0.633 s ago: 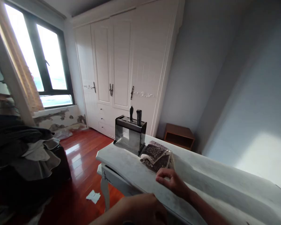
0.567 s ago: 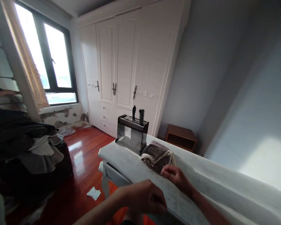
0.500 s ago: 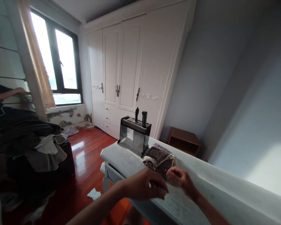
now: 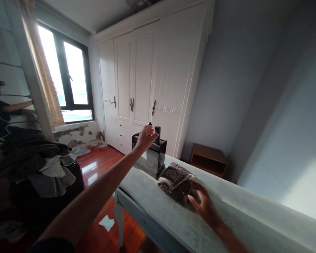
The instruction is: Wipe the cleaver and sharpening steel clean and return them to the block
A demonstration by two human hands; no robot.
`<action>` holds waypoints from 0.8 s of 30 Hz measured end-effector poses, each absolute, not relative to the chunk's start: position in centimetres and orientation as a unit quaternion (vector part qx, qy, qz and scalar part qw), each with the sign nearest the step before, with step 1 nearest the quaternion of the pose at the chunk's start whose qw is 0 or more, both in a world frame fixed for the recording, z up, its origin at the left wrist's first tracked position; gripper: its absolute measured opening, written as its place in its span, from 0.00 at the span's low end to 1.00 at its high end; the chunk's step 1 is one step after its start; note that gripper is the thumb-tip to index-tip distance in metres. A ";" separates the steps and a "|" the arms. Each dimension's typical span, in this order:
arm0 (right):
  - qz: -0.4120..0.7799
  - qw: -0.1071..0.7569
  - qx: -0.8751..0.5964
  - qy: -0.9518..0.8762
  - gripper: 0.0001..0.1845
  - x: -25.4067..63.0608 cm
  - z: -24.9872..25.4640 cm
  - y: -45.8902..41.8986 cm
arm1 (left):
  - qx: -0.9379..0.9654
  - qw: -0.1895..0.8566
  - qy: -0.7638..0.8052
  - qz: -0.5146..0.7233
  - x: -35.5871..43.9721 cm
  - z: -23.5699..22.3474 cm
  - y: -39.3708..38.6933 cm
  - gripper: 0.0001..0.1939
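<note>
My left hand (image 4: pixel 146 136) reaches out to a black knife block with clear sides (image 4: pixel 155 157). Its fingers are closed around one knife handle, whose dark tip shows just above them. Beside it a second black knife handle (image 4: pixel 157 135) stands upright in the block. A folded brown patterned towel (image 4: pixel 177 181) with a pale edge lies on the pale tabletop, nearer to me than the block. My right hand (image 4: pixel 203 202) is at the towel's right side, thumb and fingers apart, its fingertips at the cloth; whether they press on it I cannot tell.
The marbled tabletop (image 4: pixel 171 225) runs off to the right. White wardrobes (image 4: pixel 142 77) stand behind, with a brown open box (image 4: pixel 209 158) near the wall. At left, clothes (image 4: pixel 37 158) are heaped, and a mirror shows a person. White paper (image 4: pixel 106 222) lies on the floor.
My left hand has moved from above the near tabletop forward to the knife block and closed on a knife handle. My right hand has opened beside the towel. The view has shifted slightly.
</note>
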State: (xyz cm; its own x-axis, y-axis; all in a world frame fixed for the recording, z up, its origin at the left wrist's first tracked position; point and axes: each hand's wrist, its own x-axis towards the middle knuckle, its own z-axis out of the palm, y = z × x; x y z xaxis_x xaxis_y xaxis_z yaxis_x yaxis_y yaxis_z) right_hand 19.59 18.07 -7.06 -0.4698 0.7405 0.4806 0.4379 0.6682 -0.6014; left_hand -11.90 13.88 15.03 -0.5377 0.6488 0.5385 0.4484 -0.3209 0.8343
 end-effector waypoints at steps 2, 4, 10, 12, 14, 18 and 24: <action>0.173 0.311 -0.322 -0.878 0.34 19.5 -6.9 17.8 | 0.500 0.041 0.607 0.616 -11.5 15.1 14.5 0.25; 0.172 0.232 -0.293 -0.912 0.36 19.4 -6.4 17.4 | 0.506 0.029 0.644 0.573 -11.1 15.1 15.0 0.29; 0.176 0.164 -0.309 -0.920 0.37 19.3 -5.2 16.7 | 0.555 -0.041 0.699 0.449 -11.0 15.5 15.7 0.28; 0.173 0.153 -0.315 -0.921 0.38 19.4 -5.0 16.7 | 0.562 -0.044 0.695 0.446 -11.3 15.6 15.8 0.25; 0.175 0.150 -0.320 -0.919 0.38 19.5 -5.0 16.8 | 0.562 -0.034 0.683 0.465 -11.8 15.8 16.0 0.23; 0.184 0.163 -0.323 -0.914 0.38 19.6 -5.4 17.0 | 0.546 -0.032 0.671 0.500 -12.6 16.4 16.4 0.20; 0.190 0.167 -0.324 -0.912 0.38 19.6 -5.7 17.2 | 0.525 -0.025 0.656 0.542 -13.3 19.4 16.5 0.20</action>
State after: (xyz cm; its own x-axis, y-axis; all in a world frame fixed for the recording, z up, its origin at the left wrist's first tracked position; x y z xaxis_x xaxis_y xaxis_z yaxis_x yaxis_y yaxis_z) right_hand 19.63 17.16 -5.73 -0.7340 0.6543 0.1817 0.5272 0.7177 -0.4549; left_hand -13.29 16.52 19.36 -0.4483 0.6607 0.6022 0.7158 -0.1383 0.6845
